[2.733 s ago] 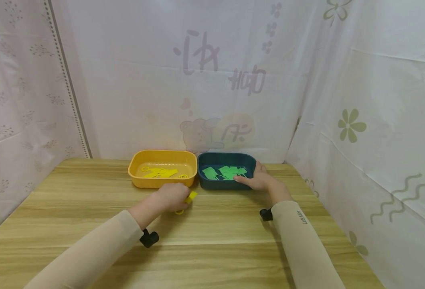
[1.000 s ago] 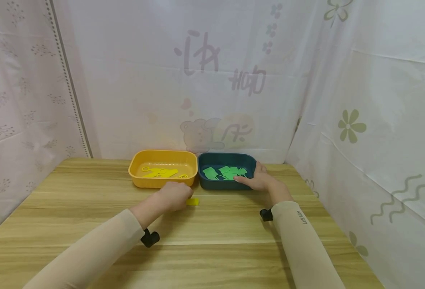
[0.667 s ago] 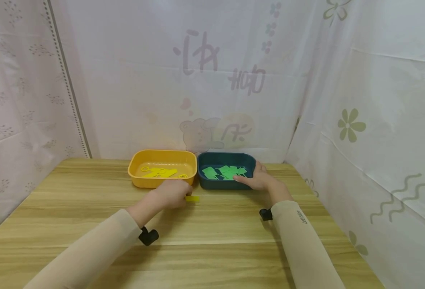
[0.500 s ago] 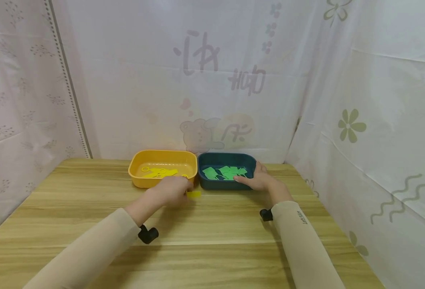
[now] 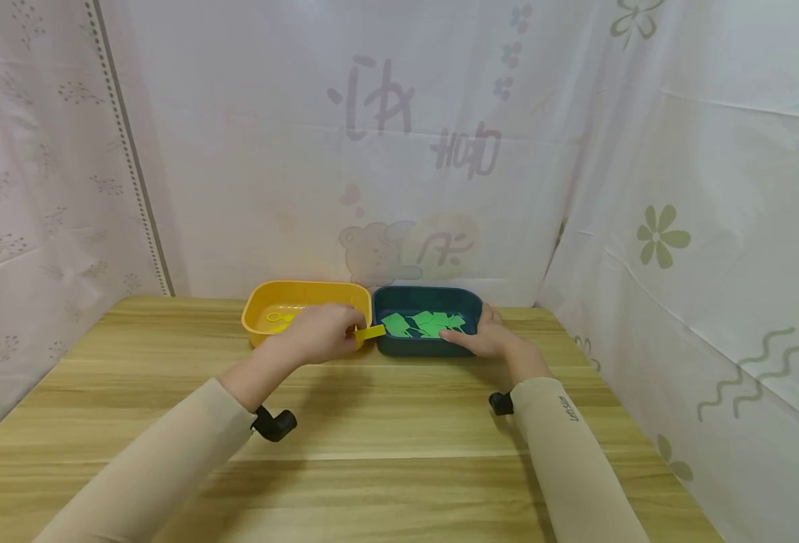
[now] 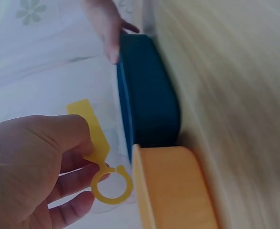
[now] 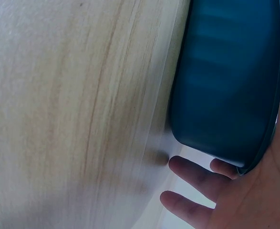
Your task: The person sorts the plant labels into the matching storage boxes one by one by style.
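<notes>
My left hand (image 5: 325,332) pinches a yellow plastic tag (image 6: 98,138) between thumb and fingers. The tag has a flat blade and a split ring (image 6: 112,198) at one end; the ring hangs below the fingers in the left wrist view. This hand hovers over the front right of the yellow bin (image 5: 257,305), hiding part of its contents. My right hand (image 5: 484,339) holds the right end of the dark teal bin (image 5: 409,348), its thumb over the rim and fingers outside. Several green tags (image 5: 430,324) lie in the teal bin, and yellow tags (image 5: 280,318) in the yellow one.
Both bins stand side by side at the back of a wooden table (image 5: 399,437). A patterned white curtain (image 5: 270,151) rises behind them and along both sides. Black wrist cameras (image 5: 273,424) sit under the sleeves.
My left hand has lifted from the tabletop up to the yellow bin, taking the yellow tag with it. The tag's blade now points right, toward the teal bin. My right hand has stayed put.
</notes>
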`<state>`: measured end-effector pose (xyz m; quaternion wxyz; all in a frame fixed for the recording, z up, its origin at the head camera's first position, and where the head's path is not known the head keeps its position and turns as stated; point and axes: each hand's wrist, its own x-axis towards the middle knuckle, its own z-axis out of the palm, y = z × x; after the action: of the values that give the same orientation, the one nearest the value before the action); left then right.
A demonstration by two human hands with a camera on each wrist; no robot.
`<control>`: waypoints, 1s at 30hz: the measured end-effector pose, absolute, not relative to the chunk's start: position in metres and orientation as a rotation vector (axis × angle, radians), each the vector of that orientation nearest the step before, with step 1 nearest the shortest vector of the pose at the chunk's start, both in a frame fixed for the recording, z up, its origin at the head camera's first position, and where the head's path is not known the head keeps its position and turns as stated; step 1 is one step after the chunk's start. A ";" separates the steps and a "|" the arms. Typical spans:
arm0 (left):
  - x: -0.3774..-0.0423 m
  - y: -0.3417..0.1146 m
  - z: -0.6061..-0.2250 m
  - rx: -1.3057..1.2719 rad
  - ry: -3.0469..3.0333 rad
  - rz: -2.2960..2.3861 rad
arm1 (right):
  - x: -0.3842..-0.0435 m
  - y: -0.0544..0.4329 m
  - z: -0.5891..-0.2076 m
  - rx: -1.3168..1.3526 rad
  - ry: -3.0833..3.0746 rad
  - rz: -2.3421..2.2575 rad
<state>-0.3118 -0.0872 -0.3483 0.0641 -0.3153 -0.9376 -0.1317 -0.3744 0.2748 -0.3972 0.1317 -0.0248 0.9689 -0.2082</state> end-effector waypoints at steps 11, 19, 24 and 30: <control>-0.309 -0.095 -0.322 -0.887 -2.737 -0.460 | -0.373 0.275 -0.397 -0.058 2.804 -0.600; -0.311 -0.100 -0.310 -0.847 -2.716 -0.519 | -0.372 0.275 -0.395 -0.058 2.808 -0.607; -0.314 -0.104 -0.306 -0.827 -2.674 -0.531 | -0.371 0.273 -0.394 -0.064 2.808 -0.607; -0.321 -0.110 -0.305 -0.778 -2.677 -0.559 | -0.372 0.274 -0.394 -0.062 2.809 -0.602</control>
<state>-0.3209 -0.1097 -0.3047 0.1488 -0.2705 -0.9311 -0.1946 -0.3719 0.2740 -0.3941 0.1335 -0.0215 0.9688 -0.2075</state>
